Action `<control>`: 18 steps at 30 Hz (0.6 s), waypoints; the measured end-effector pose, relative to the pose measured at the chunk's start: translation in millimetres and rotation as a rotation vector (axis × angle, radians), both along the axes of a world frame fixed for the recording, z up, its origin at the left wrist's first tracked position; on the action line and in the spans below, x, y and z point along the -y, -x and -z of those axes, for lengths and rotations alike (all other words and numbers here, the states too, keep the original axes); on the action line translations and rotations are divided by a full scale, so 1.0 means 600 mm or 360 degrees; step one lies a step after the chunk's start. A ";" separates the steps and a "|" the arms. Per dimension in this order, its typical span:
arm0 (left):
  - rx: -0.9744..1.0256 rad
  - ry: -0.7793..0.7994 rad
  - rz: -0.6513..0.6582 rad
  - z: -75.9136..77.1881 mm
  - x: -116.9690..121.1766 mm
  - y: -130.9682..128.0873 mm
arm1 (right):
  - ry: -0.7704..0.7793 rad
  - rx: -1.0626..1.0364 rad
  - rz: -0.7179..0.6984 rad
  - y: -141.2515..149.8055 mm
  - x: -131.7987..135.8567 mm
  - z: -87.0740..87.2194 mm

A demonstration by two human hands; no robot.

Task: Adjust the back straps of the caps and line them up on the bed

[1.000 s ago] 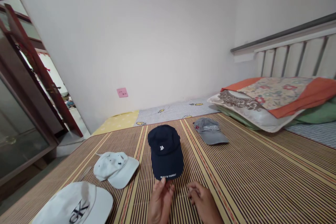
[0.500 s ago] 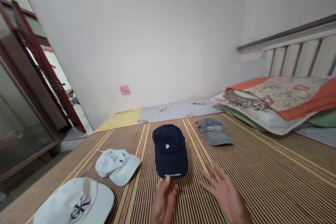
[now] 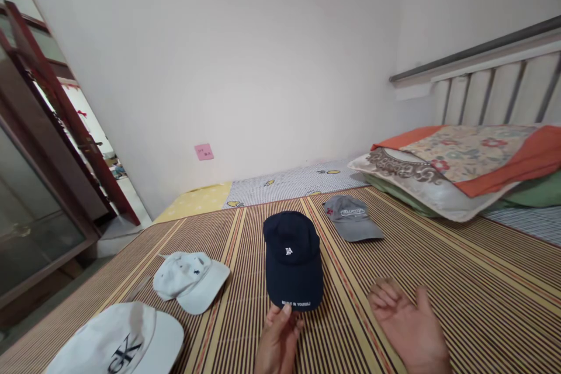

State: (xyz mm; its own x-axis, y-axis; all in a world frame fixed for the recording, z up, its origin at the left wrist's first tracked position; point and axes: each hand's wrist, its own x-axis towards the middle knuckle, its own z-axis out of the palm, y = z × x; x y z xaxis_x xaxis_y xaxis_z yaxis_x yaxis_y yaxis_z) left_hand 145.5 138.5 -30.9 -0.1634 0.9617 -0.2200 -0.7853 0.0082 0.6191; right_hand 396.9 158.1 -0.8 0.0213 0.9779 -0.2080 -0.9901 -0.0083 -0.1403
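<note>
A navy cap (image 3: 292, 260) with a small white logo lies on the striped bamboo mat (image 3: 438, 280), brim toward me. My left hand (image 3: 278, 342) pinches the front edge of that brim with thumb and fingers. My right hand (image 3: 409, 327) hovers to the right of the cap, palm up, fingers loosely curled and apart, holding nothing. A grey cap (image 3: 350, 217) lies further back to the right. A small white cap (image 3: 190, 280) sits to the left, and a larger white cap with a black logo (image 3: 118, 345) lies at the near left.
Stacked pillows (image 3: 460, 166) rest against a slatted headboard (image 3: 495, 93) at the right. A patterned sheet (image 3: 284, 184) shows beyond the mat by the white wall. A wooden door and glass cabinet (image 3: 30, 175) stand at the left, off the bed.
My left hand shifted the navy cap slightly right and nearer. My right hand moved rightward off the mat and turned palm up.
</note>
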 end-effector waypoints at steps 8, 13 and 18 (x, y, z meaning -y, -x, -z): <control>-0.0013 -0.0018 0.0072 -0.006 0.014 -0.010 | 0.0125 0.0021 -0.0195 0.013 -0.008 0.016; 0.0048 -0.0041 0.0185 -0.005 0.018 -0.018 | 0.0136 0.0410 -0.0386 0.014 -0.030 0.049; 0.0062 -0.0161 0.0442 0.003 0.025 -0.030 | -0.0180 0.0717 -0.0469 0.022 -0.029 0.042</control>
